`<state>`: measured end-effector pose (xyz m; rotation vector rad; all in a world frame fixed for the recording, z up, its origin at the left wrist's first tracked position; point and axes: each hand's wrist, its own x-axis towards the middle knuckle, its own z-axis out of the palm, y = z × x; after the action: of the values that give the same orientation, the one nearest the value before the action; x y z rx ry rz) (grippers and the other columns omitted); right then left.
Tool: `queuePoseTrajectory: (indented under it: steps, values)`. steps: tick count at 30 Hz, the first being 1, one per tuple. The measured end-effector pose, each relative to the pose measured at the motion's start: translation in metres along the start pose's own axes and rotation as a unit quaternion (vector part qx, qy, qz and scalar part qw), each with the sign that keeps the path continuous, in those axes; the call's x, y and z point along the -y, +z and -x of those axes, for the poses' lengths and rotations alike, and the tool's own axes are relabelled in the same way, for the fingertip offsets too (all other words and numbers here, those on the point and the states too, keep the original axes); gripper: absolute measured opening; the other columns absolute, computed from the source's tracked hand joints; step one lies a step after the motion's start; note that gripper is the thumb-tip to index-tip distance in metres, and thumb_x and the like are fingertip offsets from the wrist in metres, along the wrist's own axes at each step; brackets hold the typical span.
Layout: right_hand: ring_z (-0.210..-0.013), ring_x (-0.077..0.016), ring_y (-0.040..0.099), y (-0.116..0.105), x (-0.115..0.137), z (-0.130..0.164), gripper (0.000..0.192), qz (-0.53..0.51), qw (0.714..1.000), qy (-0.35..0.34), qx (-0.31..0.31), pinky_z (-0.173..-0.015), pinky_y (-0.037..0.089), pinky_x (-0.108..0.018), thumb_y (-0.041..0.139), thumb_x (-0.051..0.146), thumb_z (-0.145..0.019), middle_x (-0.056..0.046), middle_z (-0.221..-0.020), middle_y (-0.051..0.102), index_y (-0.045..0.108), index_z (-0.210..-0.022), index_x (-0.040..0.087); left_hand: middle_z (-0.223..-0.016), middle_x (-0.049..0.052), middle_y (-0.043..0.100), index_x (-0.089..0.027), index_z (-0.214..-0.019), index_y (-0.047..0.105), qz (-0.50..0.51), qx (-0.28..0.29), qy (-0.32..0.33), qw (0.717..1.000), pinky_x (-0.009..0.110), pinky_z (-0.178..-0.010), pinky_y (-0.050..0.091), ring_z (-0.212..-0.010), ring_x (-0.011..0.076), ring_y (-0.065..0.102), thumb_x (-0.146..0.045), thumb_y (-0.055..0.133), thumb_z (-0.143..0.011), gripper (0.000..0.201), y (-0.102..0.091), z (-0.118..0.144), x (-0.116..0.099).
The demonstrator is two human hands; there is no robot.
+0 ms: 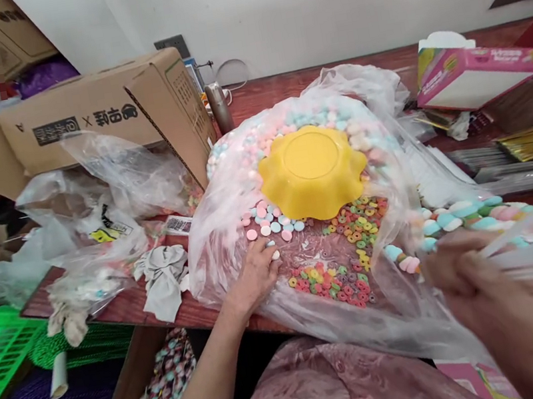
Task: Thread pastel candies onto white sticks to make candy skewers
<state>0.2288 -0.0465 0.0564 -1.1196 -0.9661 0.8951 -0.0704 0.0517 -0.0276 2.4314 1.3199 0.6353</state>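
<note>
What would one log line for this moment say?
left hand: reaching into candy bag, on pastel candies | right hand: holding skewers of candy | yellow bowl: upside down on candies

Pastel candy skewers (476, 217) bunched level beside open candy bag (305, 254).

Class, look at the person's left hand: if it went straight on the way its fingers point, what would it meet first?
Probably the pastel round candies just beyond the left hand, with the yellow bowl behind them; depth is unclear.
</note>
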Motion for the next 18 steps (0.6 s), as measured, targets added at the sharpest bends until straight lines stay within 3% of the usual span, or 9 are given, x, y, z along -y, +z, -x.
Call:
queuePoseTrajectory:
  steps: [3,6,9,13,16,18]
  values:
    - [-0.047,-0.0111,0.040,0.004,-0.054,0.028,0.032,0.090,0.995,0.028,0.028,-0.043,0.033,-0.026,0.067,0.054,-0.084,0.003,-0.055,0.048,0.068,-0.081,0.022,-0.115,0.013,0.062,-0.016,-0.097,0.068,0.001,-0.017,0.005,1.000,0.045,-0.098,0.051,-0.108,0.0257,0.059,-0.010,0.056,-0.085,0.018,0.002,-0.001,0.003]
    - [-0.054,-0.0152,0.051,-0.005,-0.088,0.033,0.032,0.137,0.986,0.057,0.073,-0.049,0.041,-0.029,0.067,0.053,-0.084,-0.001,-0.061,0.059,0.072,-0.083,0.021,-0.113,0.014,0.063,-0.014,-0.099,0.069,-0.003,-0.025,0.013,1.000,0.045,-0.098,0.052,-0.108,0.0256,0.061,-0.009,0.055,-0.085,0.020,0.004,-0.003,0.005]
    - [-0.056,-0.0158,0.053,-0.014,-0.098,0.034,0.030,0.125,0.987,0.063,0.073,-0.052,0.043,-0.030,0.064,0.049,-0.087,-0.001,-0.065,0.061,0.073,-0.091,0.021,-0.115,0.014,0.063,-0.015,-0.099,0.069,-0.013,-0.053,0.007,0.998,0.046,-0.098,0.053,-0.110,0.0256,0.061,-0.009,0.052,-0.086,0.022,0.005,-0.001,0.004]
    - [-0.049,-0.0125,0.042,-0.022,-0.097,0.034,0.028,0.073,0.997,0.035,0.000,-0.047,0.033,-0.027,0.062,0.045,-0.089,0.003,-0.059,0.050,0.069,-0.104,0.022,-0.117,0.015,0.064,-0.014,-0.103,0.070,0.026,-0.129,0.001,0.991,0.046,-0.097,0.054,-0.111,0.0251,0.062,-0.008,0.050,-0.086,0.027,0.005,0.003,-0.003]
    - [-0.053,-0.0131,0.041,-0.023,-0.096,0.034,0.031,0.080,0.996,0.019,-0.016,-0.050,0.033,-0.027,0.059,0.045,-0.092,0.004,-0.059,0.045,0.068,-0.110,0.022,-0.107,0.012,0.068,-0.015,-0.102,0.073,0.136,-0.176,-0.015,0.975,0.040,-0.090,0.057,-0.100,0.0216,0.066,-0.011,0.053,-0.087,0.026,0.002,0.003,-0.018]
    - [-0.055,-0.0133,0.042,-0.021,-0.095,0.034,0.033,0.090,0.996,0.027,0.003,-0.051,0.034,-0.027,0.058,0.045,-0.092,0.004,-0.060,0.047,0.068,-0.115,0.022,-0.097,0.008,0.071,-0.017,-0.097,0.075,0.267,-0.180,-0.054,0.945,0.035,-0.081,0.060,-0.089,0.0186,0.068,-0.017,0.057,-0.088,0.021,0.002,0.000,-0.034]
